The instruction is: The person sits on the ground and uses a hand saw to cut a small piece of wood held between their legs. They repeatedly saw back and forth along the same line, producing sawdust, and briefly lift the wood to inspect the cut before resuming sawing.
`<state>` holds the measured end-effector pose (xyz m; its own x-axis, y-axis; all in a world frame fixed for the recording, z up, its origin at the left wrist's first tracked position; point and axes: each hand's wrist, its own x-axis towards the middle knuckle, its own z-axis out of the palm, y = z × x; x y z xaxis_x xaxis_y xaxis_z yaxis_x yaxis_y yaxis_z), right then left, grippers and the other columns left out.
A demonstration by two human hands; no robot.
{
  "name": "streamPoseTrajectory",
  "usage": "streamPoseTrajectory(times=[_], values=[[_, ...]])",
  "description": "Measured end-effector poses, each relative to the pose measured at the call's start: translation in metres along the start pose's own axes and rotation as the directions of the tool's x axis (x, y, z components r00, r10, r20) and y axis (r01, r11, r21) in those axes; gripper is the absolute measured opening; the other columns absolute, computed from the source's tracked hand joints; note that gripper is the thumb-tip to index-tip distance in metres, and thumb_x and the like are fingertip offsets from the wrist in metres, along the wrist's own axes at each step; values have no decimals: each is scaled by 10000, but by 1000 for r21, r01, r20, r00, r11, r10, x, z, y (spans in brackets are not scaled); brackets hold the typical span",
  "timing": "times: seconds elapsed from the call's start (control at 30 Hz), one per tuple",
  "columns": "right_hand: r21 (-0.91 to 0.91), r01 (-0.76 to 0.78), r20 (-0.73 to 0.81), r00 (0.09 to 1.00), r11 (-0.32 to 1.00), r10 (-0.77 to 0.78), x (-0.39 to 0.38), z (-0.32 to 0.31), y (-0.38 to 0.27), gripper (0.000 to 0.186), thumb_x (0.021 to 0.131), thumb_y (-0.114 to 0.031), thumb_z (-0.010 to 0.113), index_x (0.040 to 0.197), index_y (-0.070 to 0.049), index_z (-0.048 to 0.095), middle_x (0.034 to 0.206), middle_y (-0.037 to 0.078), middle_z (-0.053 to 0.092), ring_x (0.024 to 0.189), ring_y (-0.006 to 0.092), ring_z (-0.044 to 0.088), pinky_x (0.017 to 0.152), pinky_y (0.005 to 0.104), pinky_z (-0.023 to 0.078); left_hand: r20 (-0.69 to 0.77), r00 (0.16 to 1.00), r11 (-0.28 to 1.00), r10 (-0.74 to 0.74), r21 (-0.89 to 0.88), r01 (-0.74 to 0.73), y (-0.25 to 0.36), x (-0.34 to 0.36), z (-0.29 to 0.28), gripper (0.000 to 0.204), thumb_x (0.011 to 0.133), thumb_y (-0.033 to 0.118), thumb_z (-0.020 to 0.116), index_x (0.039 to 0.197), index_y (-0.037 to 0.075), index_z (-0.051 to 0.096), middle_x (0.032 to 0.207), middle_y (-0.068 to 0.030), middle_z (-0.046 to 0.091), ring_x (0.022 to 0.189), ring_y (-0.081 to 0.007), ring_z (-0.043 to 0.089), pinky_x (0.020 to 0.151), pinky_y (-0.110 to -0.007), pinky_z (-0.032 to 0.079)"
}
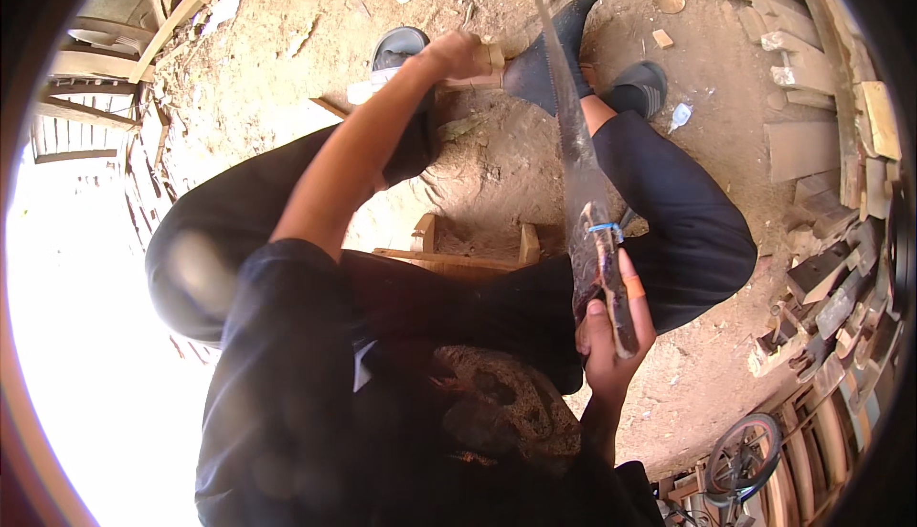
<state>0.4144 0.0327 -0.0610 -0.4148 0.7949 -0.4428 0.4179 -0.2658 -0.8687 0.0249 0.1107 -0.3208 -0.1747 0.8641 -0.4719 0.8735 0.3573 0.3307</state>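
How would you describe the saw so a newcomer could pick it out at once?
Find the right trouser leg, black and bent; the right hand is lower, left of its knee. That hand grips the saw, whose long grey blade points toward the picture's top. Its toothed edge and the blue tie near its handle set it apart from the wood pieces at the far right.

The saw blade (580,152) is dull metal, the trousers (688,212) matt cloth.

Black trousers (683,193), grey blade (577,135) (blue tie (606,228))
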Motion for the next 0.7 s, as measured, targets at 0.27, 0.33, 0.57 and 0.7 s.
streamPoseTrajectory(times=[0.27, 0.33, 0.57, 0.7], values=[[-113, 33, 103, 994, 993, -21, 1, 18, 8, 527, 906, -11, 591, 1414, 47, 462, 1172, 182, 679, 1021, 193, 669, 881, 292, 502, 49, 999, 999, -9, -48, 11, -13, 14, 51, 798, 826, 556, 660, 1263, -85, 472, 1146, -270, 650, 1120, -344, 639, 981, -408, 503], [-144, 1, 96, 995, 990, 13, 0, 17, 12, 534, 903, -13, 597, 1416, 41, 460, 1165, 177, 685, 1007, 181, 674, 870, 283, 501, 45, 999, 997, -26, 72, 22, 21, 2, 36, 809, 823, 533, 683, 1275, -84, 419, 1119, -277, 650, 1116, -328, 643, 987, -407, 501], [-210, 156, 198, 974, 965, -114, -2, 27, 9, 564, 885, 1, 611, 1425, 29, 451, 1171, 200, 680, 986, 187, 686, 836, 278, 507, -70, 977, 969, -201, 134, 209, 11, -8, 48, 606, 851, 308, 715, 1229, -69, 428, 1035, -203, 690, 946, -330, 701, 817, -361, 578], [-299, 97, 197, 980, 949, -38, -8, 22, -7, 577, 881, 5, 614, 1431, 25, 442, 1155, 211, 680, 970, 212, 695, 820, 287, 512, -178, 968, 967, -177, 153, 204, 26, -15, 49, 600, 819, 353, 749, 1149, -49, 450, 1005, -194, 690, 956, -319, 703, 806, -395, 577]])
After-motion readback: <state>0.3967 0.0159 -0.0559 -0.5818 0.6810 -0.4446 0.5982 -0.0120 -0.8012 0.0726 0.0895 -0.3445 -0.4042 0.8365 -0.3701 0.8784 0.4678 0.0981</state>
